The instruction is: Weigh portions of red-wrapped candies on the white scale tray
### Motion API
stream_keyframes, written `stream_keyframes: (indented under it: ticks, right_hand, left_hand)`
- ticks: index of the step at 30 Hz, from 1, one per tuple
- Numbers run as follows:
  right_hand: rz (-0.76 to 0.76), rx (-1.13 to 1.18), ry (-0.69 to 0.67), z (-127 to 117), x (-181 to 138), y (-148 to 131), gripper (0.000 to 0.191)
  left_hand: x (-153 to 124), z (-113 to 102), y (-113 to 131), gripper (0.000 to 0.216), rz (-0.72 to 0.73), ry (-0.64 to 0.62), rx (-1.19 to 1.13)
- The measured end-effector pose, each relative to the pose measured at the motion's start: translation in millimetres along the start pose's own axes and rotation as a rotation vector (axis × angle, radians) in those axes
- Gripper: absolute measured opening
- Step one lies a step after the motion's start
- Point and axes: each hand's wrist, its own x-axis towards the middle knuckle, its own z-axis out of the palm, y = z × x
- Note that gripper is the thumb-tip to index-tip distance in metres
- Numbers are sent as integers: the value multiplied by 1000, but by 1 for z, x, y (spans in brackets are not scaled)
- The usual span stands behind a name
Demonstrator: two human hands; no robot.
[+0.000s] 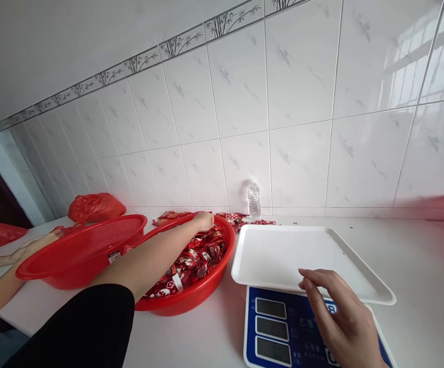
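Centrally, a red basket (pixel 202 294) sits on the white worktop (pixel 417 255) heaped with red-wrapped sweets (pixel 197 258), and the left hand (pixel 203 221) reaches to its far rim, fingers curled down into the pile, though whether they grip a sweet I cannot tell. Beside it on the left an empty red mesh basket (pixel 80 250) is touched by another person's hand (pixel 30 248). Rightward, the right hand (pixel 339 317) rests open over the blue scale (pixel 283 332), fingertips at the near edge of its bare white tray (pixel 283 250), with free worktop beyond

A black sleeve (pixel 87 327) is worn on the left arm, ending above the elbow. Both forearms are left bare. No rings are seen on the right hand (pixel 340 319).
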Motion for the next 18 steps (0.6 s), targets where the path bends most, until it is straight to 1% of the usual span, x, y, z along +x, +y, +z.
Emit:
stream_keyframes:
  ticks: [4, 9, 11, 13, 18]
  right_hand:
    - [22, 10, -14, -1, -1, -1, 18]
    - [42, -1, -17, -3, -3, -1, 17]
    - [46, -1, -19, -3, -4, -1, 17]
    - [51, 2, -21, -3, -5, -1, 17]
    - [78, 2, -26, -2, -6, 0, 16]
  left_hand:
    - [-3, -4, 1, 18, 13, 34, -125]
    - [-9, -28, 14, 7, -58, 39, -402]
    - [-17, -37, 21, 2, -83, 1, -537]
    - [-28, -42, 27, 4, -105, -47, -667]
    - [-55, -40, 38, 3, -205, -176, -1149]
